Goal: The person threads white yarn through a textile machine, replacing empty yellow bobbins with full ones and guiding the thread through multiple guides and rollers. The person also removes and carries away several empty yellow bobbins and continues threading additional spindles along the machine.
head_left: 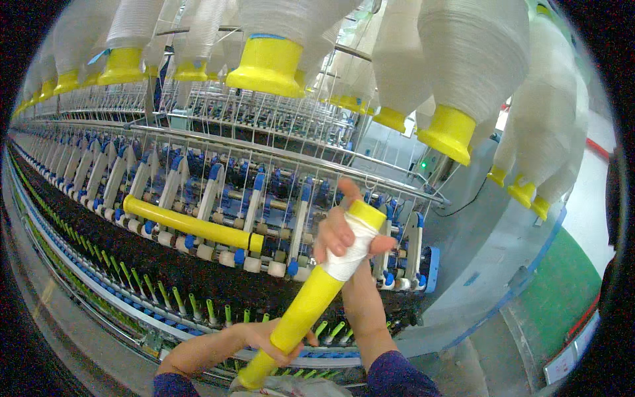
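Note:
A long yellow bobbin (307,303) slants up and away in front of me, with a band of white yarn (354,250) wound near its upper end. My left hand (276,341) is closed around its lower part. Higher up, my right hand (336,233) grips the wound yarn, its thumb on the right side and its index finger raised. Part of the right palm is hidden behind the bobbin. A second yellow bobbin (192,223), bare with a dark band near its right end, lies across the machine's rollers to the left of my right hand.
Large white yarn packages on yellow bobbins (268,65) hang overhead, with strands running down. The spinning frame (258,192) stretches far left, with white and blue arms. Below stand several green spindle tubes (178,299). A grey machine end panel (486,264) curves at the right.

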Demonstrator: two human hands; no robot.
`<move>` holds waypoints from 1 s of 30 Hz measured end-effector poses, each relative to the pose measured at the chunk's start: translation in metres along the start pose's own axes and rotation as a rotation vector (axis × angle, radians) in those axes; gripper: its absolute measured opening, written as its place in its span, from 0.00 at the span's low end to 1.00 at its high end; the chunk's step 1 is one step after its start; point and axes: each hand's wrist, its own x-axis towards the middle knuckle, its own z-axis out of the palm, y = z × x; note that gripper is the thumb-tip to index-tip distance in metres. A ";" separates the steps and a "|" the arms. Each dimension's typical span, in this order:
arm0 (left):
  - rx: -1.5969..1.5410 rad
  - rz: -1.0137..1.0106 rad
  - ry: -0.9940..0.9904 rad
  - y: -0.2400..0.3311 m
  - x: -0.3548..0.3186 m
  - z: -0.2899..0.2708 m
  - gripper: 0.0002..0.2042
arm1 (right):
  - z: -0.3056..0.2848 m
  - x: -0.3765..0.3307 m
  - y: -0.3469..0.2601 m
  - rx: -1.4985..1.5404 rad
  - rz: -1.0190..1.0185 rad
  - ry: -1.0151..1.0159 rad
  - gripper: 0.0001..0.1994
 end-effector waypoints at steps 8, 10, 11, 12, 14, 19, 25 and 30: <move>0.175 0.065 0.148 -0.005 -0.008 -0.005 0.29 | 0.005 0.003 0.000 -0.550 -0.028 0.307 0.38; 0.517 0.096 0.484 -0.003 -0.008 -0.008 0.27 | 0.008 0.004 0.005 -0.902 -0.176 0.524 0.33; 0.700 0.096 0.602 -0.002 -0.010 -0.010 0.26 | 0.010 0.004 0.009 -0.789 -0.176 0.493 0.32; 0.249 -0.039 0.267 -0.001 -0.009 -0.012 0.26 | 0.010 0.005 0.010 -0.718 -0.119 0.464 0.30; 0.205 0.107 0.352 -0.001 -0.011 -0.014 0.26 | 0.010 0.005 0.014 -0.796 -0.080 0.569 0.28; 0.689 -0.031 0.594 -0.006 -0.018 -0.018 0.26 | 0.007 0.006 0.026 -0.912 -0.242 0.731 0.23; 0.948 0.079 1.020 -0.030 -0.024 -0.018 0.20 | 0.017 -0.003 0.030 -1.286 -0.305 0.816 0.18; 0.033 -0.038 0.168 -0.038 -0.033 -0.020 0.21 | 0.015 -0.009 0.017 -0.777 -0.203 0.577 0.15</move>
